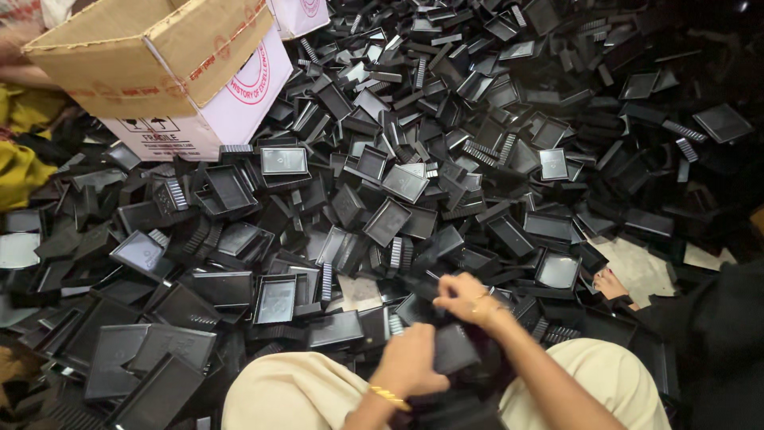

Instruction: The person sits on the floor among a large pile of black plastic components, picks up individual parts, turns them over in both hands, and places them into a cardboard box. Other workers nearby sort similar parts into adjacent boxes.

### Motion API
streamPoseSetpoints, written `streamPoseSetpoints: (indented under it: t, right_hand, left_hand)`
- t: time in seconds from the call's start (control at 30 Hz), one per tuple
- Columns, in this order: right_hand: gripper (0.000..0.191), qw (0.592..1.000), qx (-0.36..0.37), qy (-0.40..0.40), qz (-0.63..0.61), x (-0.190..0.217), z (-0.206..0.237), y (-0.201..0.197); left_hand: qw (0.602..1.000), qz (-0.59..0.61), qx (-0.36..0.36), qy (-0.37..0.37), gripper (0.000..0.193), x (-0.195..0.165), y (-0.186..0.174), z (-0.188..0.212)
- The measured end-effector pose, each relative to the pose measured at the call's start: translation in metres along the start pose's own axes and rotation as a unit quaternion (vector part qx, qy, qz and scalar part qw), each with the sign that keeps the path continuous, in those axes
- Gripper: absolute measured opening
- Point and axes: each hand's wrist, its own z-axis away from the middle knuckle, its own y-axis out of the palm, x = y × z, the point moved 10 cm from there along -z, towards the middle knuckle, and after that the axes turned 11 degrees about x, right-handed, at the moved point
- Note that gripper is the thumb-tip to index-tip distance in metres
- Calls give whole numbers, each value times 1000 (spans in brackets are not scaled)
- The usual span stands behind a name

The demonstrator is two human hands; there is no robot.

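My left hand [410, 365], a gold bangle on its wrist, grips a black plastic tray piece [455, 349] low in the middle of the head view, above my lap in cream trousers [294, 392]. My right hand [465, 299], with a thin bracelet, pinches the top of the same black piece or one stacked on it; I cannot tell which. Around both hands lies a huge heap of black square plastic trays [414, 175] and ribbed parts covering the floor.
An open cardboard box [171, 68] with white printed sides stands at the upper left on the heap. Yellow cloth [20, 159] lies at the left edge. Another person's foot [611, 284] and dark clothing [716, 326] are at the right. A patch of bare floor [637, 267] shows beside it.
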Motion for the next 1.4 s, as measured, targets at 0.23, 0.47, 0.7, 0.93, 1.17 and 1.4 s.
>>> streamPoseSetpoints:
  t: [0.23, 0.47, 0.7, 0.93, 1.17, 1.4]
  right_hand:
    - [61, 959, -156, -64, -230, -15, 98, -67]
    - [90, 791, -284, -205, -502, -47, 170, -76]
    - [76, 687, -334, -211, -610, -78, 232, -104]
    - [70, 692, -304, -173, -631, -62, 246, -86]
    - [72, 748, -229, 4, -623, -59, 229, -20]
    - [74, 711, -185, -93, -672, -15, 196, -10]
  left_hand:
    - [772, 630, -8, 86, 81, 76, -14, 44]
    - [948, 152, -242, -138, 80, 99, -75, 84]
    - [978, -29, -207, -13, 54, 1, -79, 26]
    - [973, -84, -170, 134, 37, -93, -50, -47]
    - [945, 184, -245, 110, 32, -64, -71, -13]
    - [870, 426, -109, 225, 44, -75, -44, 37]
